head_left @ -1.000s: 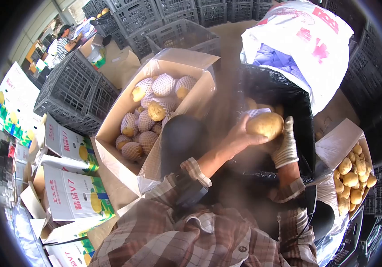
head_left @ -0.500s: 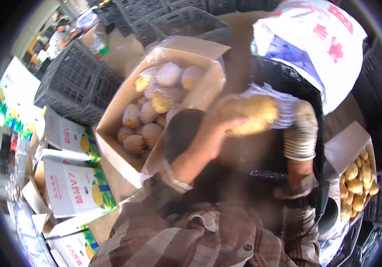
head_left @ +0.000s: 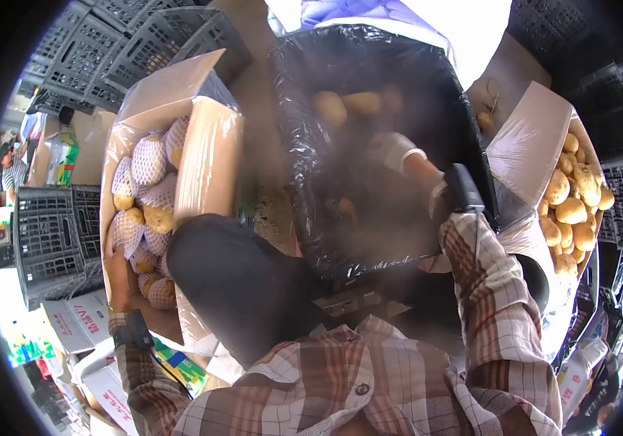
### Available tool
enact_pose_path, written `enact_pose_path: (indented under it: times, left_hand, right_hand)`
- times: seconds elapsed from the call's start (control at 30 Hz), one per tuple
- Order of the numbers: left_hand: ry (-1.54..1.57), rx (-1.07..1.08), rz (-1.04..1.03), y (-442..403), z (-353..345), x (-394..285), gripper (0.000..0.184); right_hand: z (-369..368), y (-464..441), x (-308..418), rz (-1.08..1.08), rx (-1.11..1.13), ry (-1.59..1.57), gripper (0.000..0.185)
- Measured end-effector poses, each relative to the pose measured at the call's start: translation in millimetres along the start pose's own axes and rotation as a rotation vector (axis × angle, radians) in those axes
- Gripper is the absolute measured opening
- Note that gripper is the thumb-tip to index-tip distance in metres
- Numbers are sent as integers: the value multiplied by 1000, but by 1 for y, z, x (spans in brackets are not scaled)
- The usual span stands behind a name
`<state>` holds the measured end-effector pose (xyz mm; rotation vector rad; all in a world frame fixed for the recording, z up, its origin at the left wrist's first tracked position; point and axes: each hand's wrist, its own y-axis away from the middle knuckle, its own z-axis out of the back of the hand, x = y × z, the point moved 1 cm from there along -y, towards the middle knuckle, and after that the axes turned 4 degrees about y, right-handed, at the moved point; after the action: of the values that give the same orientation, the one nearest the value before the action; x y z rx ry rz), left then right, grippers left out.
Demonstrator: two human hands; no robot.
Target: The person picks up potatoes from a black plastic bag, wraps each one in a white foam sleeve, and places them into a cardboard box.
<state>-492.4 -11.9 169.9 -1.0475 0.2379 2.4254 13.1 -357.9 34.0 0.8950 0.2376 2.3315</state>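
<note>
My bare left hand (head_left: pixel 117 270) is inside the left edge of a cardboard box (head_left: pixel 213 156), its fingers against a potato in a white foam net (head_left: pixel 128 231). Several more netted potatoes (head_left: pixel 149 160) fill the box, some with a bare yellow end showing. My right hand (head_left: pixel 393 151), in a pale glove, reaches into a crate lined with black plastic (head_left: pixel 304 189). Motion blurs its fingers, so their hold cannot be made out. Close to it in the crate lie a few bare potatoes (head_left: pixel 330 107).
At the right stands an open carton of bare potatoes (head_left: pixel 571 211). Black plastic crates (head_left: pixel 54 243) stand at the left and back. A white bag with purple material (head_left: pixel 355 11) lies beyond the lined crate. Printed cartons (head_left: pixel 79 320) are at lower left; a person (head_left: pixel 14 171) is far left.
My left hand has moved left from over the lined crate into the box, along with the potato in its net. My right hand has let go of the net and moved into the lined crate.
</note>
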Motion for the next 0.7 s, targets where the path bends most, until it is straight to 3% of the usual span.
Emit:
enact_pose_path:
  times: [0.03,0.07,0.1,0.13,0.2,0.23,0.27,0.3,0.37,0.4,0.53,0.6,0.67,0.7]
  left_hand:
    - [-16,-2,49,-2,-5,-15,46]
    - [-31,-11,99,-3,-8,-24,45]
    - [-436,-45,-172,-13,-4,-25,42]
    - [-765,-206,-56,-29,-1,-9,39]
    - [-362,-259,-206,-40,-38,-85,37]
    - [-283,-245,-221,-44,-64,-134,33]
    - [-247,-195,-428,-49,-93,-180,30]
    - [-108,-133,-422,-56,-123,-212,27]
    - [-55,65,-548,-71,-183,-273,23]
    - [16,178,-500,-86,-213,-289,20]
    - [-104,219,-717,-176,-321,-331,19]
    - [-47,214,-476,-222,-357,-349,22]
    - [-205,176,-207,-260,-393,-355,25]
    - [-200,183,-212,-275,-412,-351,25]
  right_hand:
    - [-18,-9,-10,261,176,442,28]
    - [-33,-4,0,246,278,399,30]
    - [-47,7,13,237,369,363,32]
    - [-130,-24,-27,343,373,374,30]
    - [-120,-3,17,363,447,526,28]
    - [-122,2,30,365,475,559,28]
    - [-125,3,36,378,496,579,27]
    - [-125,4,40,380,516,595,27]
    - [-122,9,43,391,545,602,27]
    - [-123,11,39,390,575,601,28]
    - [-113,10,16,368,609,530,34]
    - [-101,10,4,345,620,487,37]
    - [-89,10,-7,316,618,439,40]
    - [-84,11,-10,297,621,422,41]
